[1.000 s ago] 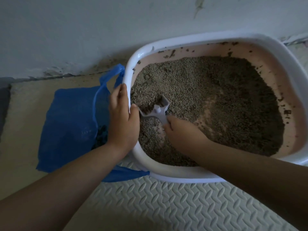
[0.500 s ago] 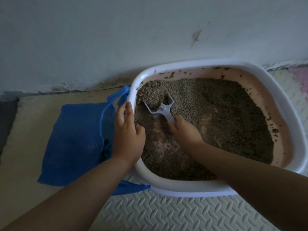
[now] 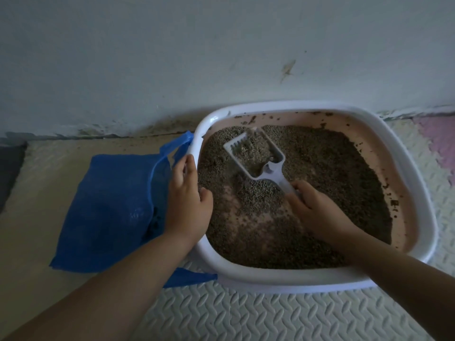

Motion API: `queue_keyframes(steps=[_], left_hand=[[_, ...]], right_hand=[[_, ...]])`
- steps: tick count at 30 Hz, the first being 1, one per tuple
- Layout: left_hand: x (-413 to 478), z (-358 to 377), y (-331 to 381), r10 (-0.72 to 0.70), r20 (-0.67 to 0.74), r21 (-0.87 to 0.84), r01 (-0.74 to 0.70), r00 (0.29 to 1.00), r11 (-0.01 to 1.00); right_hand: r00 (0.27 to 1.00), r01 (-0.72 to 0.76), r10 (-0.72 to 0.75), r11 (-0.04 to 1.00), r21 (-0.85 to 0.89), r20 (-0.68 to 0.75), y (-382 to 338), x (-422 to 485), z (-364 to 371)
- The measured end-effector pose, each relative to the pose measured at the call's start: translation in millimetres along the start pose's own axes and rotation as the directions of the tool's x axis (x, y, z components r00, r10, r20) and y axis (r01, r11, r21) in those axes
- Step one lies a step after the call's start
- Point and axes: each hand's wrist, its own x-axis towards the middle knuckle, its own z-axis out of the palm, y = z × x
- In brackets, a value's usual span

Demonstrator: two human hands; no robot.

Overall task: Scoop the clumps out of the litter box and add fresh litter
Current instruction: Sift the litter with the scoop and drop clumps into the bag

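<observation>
A white-rimmed litter box (image 3: 290, 278) with a pink inside stands against the wall, holding grey-brown litter (image 3: 327, 173). My right hand (image 3: 312, 207) grips the handle of a white slotted scoop (image 3: 258, 153), which is raised over the far left of the litter with litter in its bowl. My left hand (image 3: 187, 200) clasps the box's left rim, thumb inside, and also touches the handle of a blue plastic bag (image 3: 110, 210) lying on the floor left of the box.
A pale wall (image 3: 221, 57) rises right behind the box. The floor is textured foam mat (image 3: 246, 316), with a pink tile (image 3: 438, 136) at the right and a dark patch at the far left.
The scoop went from dug into the litter near my left hand to lifted out at the far left corner, now carrying litter. My left hand stayed on the rim.
</observation>
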Motion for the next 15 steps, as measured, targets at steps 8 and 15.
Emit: queue_keyframes(steps=[8, 15], left_hand=[[-0.5, 0.2, -0.1, 0.002, 0.002, 0.006, -0.002, 1.0, 1.0], [0.2, 0.6, -1.4, 0.013, -0.001, 0.009, -0.013, 1.0, 1.0]], right_hand=[[0.998, 0.059, -0.06, 0.997, -0.044, -0.011, -1.6, -4.5, 1.1], [0.995, 0.034, -0.011, 0.969, 0.246, -0.094, 1.4, -1.9, 4.6]])
